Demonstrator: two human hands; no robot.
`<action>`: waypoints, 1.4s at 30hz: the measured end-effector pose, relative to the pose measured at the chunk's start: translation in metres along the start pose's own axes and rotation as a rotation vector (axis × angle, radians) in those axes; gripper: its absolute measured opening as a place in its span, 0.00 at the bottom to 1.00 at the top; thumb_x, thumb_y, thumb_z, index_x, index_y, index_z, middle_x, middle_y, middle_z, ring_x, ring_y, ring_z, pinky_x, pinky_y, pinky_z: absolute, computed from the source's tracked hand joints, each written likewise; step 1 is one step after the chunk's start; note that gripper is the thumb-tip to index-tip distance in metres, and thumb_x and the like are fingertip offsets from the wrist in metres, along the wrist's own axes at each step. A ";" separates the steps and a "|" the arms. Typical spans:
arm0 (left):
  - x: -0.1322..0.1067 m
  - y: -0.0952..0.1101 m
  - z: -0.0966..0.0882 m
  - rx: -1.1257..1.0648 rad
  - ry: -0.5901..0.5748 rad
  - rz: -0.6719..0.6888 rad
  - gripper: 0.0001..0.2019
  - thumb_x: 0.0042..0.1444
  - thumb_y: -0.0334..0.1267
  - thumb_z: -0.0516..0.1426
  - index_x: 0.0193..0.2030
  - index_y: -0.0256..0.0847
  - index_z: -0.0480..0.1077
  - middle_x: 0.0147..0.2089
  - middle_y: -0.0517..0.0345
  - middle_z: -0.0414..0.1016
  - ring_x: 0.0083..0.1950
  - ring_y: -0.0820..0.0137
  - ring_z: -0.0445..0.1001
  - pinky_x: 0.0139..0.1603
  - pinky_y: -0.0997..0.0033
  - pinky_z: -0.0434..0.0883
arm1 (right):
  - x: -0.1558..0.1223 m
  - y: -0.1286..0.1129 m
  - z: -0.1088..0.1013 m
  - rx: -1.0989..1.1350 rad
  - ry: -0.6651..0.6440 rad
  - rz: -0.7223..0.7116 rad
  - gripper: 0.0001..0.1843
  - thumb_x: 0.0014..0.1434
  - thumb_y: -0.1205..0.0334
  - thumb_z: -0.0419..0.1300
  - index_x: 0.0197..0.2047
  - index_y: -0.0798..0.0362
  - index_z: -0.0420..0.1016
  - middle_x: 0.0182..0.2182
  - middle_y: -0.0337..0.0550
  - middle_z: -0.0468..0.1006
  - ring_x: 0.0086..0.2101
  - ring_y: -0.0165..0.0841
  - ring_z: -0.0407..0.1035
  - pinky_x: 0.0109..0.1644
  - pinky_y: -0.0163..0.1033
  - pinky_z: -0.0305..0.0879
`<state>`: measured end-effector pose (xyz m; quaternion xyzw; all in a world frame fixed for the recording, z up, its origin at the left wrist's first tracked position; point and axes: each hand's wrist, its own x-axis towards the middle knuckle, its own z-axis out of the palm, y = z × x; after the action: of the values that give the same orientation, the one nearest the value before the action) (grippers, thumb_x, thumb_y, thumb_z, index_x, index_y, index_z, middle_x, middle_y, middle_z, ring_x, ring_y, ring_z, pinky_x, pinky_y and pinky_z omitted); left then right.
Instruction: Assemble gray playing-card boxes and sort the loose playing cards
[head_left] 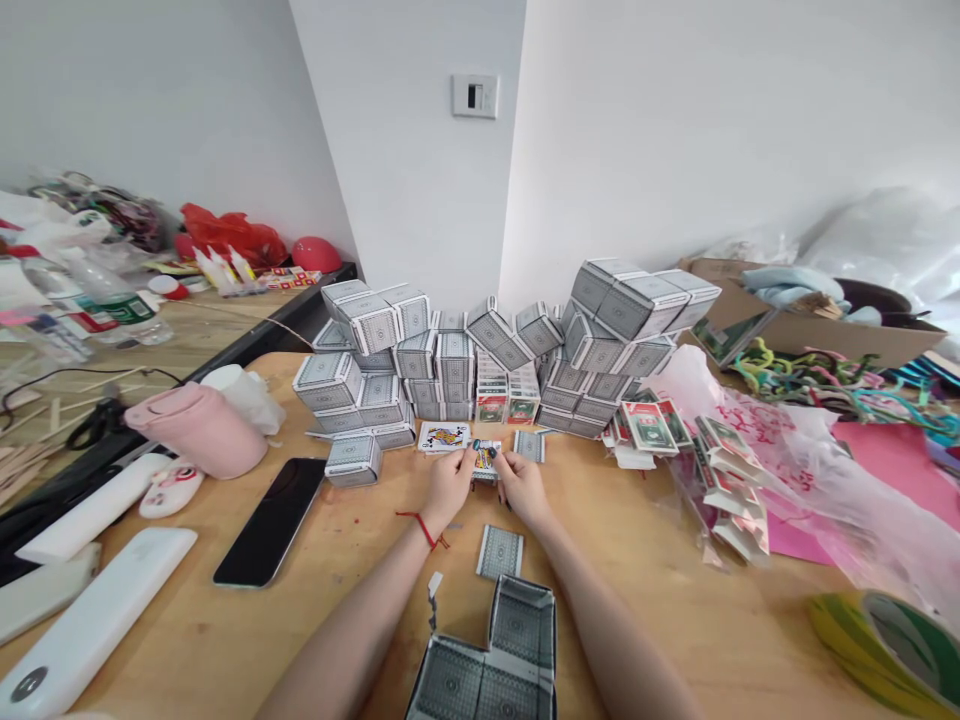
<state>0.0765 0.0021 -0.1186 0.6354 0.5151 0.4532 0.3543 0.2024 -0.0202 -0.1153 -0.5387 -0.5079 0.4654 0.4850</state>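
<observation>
My left hand [448,487] and my right hand [522,488] meet at the middle of the wooden table [315,620]. Both pinch a small stack of playing cards [486,457], face up, between their fingertips. A face-up card [443,437] lies just left of them and a face-down card [529,446] just right. Another face-down card [500,552] lies between my forearms. An opened, flattened grey card box [491,670] sits near the front edge. Behind the hands rises a wall of several grey card boxes [480,360].
A black phone [271,520], a pink cloth roll [199,428] and white devices [90,620] lie at left. Small green-and-red packs [652,428], a plastic bag [780,470], pink paper [892,465] and a tape roll [892,645] lie at right. A cardboard box [795,325] stands behind.
</observation>
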 end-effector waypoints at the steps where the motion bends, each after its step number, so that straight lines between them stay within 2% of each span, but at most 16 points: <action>1: 0.000 0.001 0.000 -0.010 0.011 0.004 0.18 0.52 0.47 0.49 0.17 0.38 0.59 0.15 0.64 0.56 0.20 0.76 0.57 0.23 0.75 0.53 | 0.000 0.000 0.000 0.006 0.001 -0.004 0.21 0.50 0.42 0.51 0.22 0.52 0.59 0.06 0.30 0.59 0.08 0.24 0.52 0.12 0.30 0.45; 4: 0.000 0.002 -0.001 -0.052 0.062 0.012 0.11 0.49 0.45 0.53 0.29 0.38 0.64 0.19 0.66 0.60 0.22 0.76 0.60 0.24 0.76 0.57 | 0.000 0.000 0.002 0.024 0.002 -0.001 0.18 0.49 0.44 0.53 0.28 0.53 0.63 0.08 0.30 0.62 0.08 0.25 0.52 0.11 0.30 0.46; 6: 0.000 0.002 -0.001 -0.080 0.087 0.011 0.13 0.48 0.43 0.54 0.39 0.38 0.63 0.22 0.65 0.63 0.24 0.75 0.64 0.27 0.76 0.60 | -0.001 0.001 0.003 0.018 -0.004 0.006 0.18 0.50 0.45 0.53 0.30 0.53 0.63 0.09 0.30 0.63 0.08 0.25 0.53 0.11 0.30 0.46; 8: 0.000 0.000 -0.001 -0.084 0.091 0.014 0.15 0.49 0.42 0.54 0.43 0.38 0.62 0.25 0.62 0.67 0.27 0.73 0.67 0.30 0.74 0.63 | -0.001 0.003 0.004 0.004 -0.027 0.006 0.18 0.51 0.45 0.51 0.31 0.54 0.64 0.09 0.31 0.64 0.08 0.25 0.54 0.11 0.30 0.47; 14: 0.000 -0.002 0.001 -0.084 0.127 0.016 0.12 0.51 0.41 0.52 0.40 0.38 0.64 0.33 0.53 0.72 0.33 0.70 0.71 0.33 0.71 0.66 | -0.002 0.004 0.002 -0.003 -0.115 0.002 0.19 0.53 0.45 0.47 0.32 0.54 0.63 0.09 0.29 0.63 0.09 0.24 0.55 0.12 0.28 0.49; 18: 0.000 0.000 -0.001 -0.049 0.153 0.008 0.11 0.53 0.39 0.49 0.40 0.38 0.65 0.31 0.54 0.72 0.31 0.70 0.70 0.32 0.72 0.65 | -0.003 0.002 0.001 0.033 -0.148 0.034 0.20 0.54 0.44 0.45 0.32 0.53 0.61 0.10 0.30 0.64 0.09 0.24 0.56 0.12 0.28 0.49; 23: -0.002 0.002 -0.001 0.025 0.099 0.046 0.14 0.51 0.34 0.50 0.46 0.41 0.64 0.29 0.58 0.70 0.30 0.71 0.68 0.32 0.72 0.64 | -0.003 0.000 0.000 0.099 -0.163 0.039 0.17 0.54 0.47 0.46 0.31 0.53 0.62 0.09 0.29 0.63 0.08 0.23 0.54 0.12 0.28 0.48; 27: -0.003 0.008 -0.003 0.040 0.084 0.123 0.13 0.50 0.32 0.50 0.43 0.42 0.66 0.40 0.54 0.70 0.40 0.69 0.68 0.39 0.70 0.65 | -0.003 0.000 -0.002 0.194 -0.175 0.030 0.16 0.54 0.48 0.46 0.28 0.53 0.61 0.10 0.32 0.65 0.09 0.24 0.54 0.12 0.28 0.48; 29: -0.002 0.012 -0.004 0.071 0.058 0.183 0.10 0.51 0.33 0.50 0.40 0.42 0.67 0.42 0.53 0.69 0.43 0.68 0.67 0.41 0.69 0.64 | -0.003 0.000 -0.004 0.255 -0.191 0.038 0.17 0.54 0.47 0.47 0.28 0.53 0.62 0.11 0.33 0.66 0.10 0.25 0.56 0.13 0.30 0.51; 32: -0.003 0.014 -0.005 0.089 0.044 0.223 0.08 0.52 0.34 0.49 0.38 0.41 0.67 0.41 0.53 0.69 0.44 0.68 0.67 0.42 0.69 0.65 | -0.002 -0.001 -0.005 0.384 -0.229 0.064 0.18 0.52 0.46 0.49 0.32 0.53 0.65 0.15 0.36 0.70 0.15 0.30 0.64 0.17 0.33 0.58; 35: -0.003 0.010 -0.003 0.071 0.056 0.203 0.08 0.53 0.35 0.49 0.38 0.41 0.66 0.40 0.53 0.70 0.43 0.68 0.68 0.42 0.69 0.65 | -0.002 -0.001 -0.006 0.525 -0.248 0.088 0.17 0.50 0.47 0.54 0.36 0.51 0.66 0.22 0.40 0.73 0.24 0.34 0.69 0.23 0.36 0.64; 39: -0.003 0.005 -0.002 0.060 0.057 0.196 0.07 0.54 0.35 0.49 0.38 0.40 0.66 0.39 0.53 0.71 0.42 0.68 0.69 0.43 0.67 0.66 | -0.001 -0.003 -0.006 0.600 -0.246 0.147 0.17 0.46 0.50 0.59 0.35 0.52 0.67 0.28 0.42 0.74 0.30 0.34 0.69 0.29 0.37 0.66; 42: -0.003 0.007 -0.002 0.078 0.051 0.255 0.11 0.53 0.34 0.50 0.44 0.41 0.64 0.42 0.53 0.70 0.45 0.68 0.68 0.47 0.65 0.65 | -0.001 -0.004 -0.006 0.668 -0.271 0.179 0.17 0.46 0.52 0.61 0.35 0.54 0.68 0.29 0.43 0.74 0.30 0.34 0.69 0.32 0.38 0.66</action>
<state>0.0773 -0.0021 -0.1122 0.6973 0.4563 0.4900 0.2557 0.2079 -0.0209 -0.1105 -0.3262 -0.3386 0.7132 0.5198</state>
